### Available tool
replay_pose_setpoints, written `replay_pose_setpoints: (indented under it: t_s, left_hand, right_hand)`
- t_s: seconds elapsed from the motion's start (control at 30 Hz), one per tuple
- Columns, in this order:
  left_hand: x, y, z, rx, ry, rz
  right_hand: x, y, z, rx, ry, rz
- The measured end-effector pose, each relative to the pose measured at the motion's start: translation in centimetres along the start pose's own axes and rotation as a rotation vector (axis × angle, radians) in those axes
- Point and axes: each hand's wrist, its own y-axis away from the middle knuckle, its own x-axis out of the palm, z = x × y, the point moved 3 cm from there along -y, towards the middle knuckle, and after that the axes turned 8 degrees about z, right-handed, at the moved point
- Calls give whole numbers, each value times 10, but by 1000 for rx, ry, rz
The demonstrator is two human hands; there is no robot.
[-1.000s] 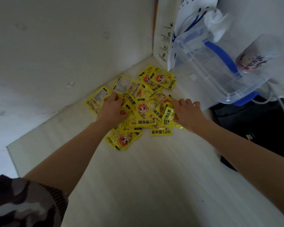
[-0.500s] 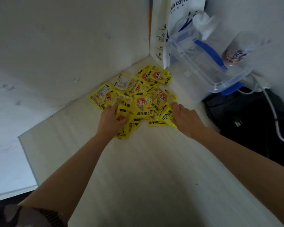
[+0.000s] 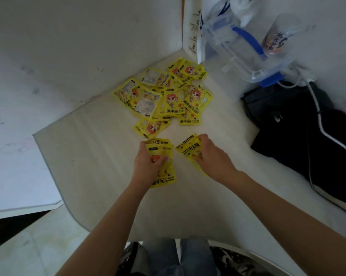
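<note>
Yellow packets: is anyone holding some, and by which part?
Yes. Left hand grips one small stack by its left side; right hand grips another stack by its right side.

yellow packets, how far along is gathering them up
Early. Done: two small batches are out of the pile and nearer the person. In hand: the left hand grips the left batch, and the right hand grips the right batch. Left: most packets lie in the pile on the table near the wall corner, touched by neither hand.
</note>
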Motion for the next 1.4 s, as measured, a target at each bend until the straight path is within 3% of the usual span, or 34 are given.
replay_pose_setpoints:
  t_s: [0.4,0.73,1.17,1.4]
  left_hand:
    - [-18,74,55,214,-130,187]
    - [-27,134,89,205,-153,359]
    - [58,218,92,374,-264,628]
    - [139,316,103,466,-358,763]
  right_hand:
    - [87,98,47,206,-221,-157]
    - [156,187,75,403,-456,-278]
    - [209,326,37,663,-659,-513]
    - [254,443,-2,777,-737,-637]
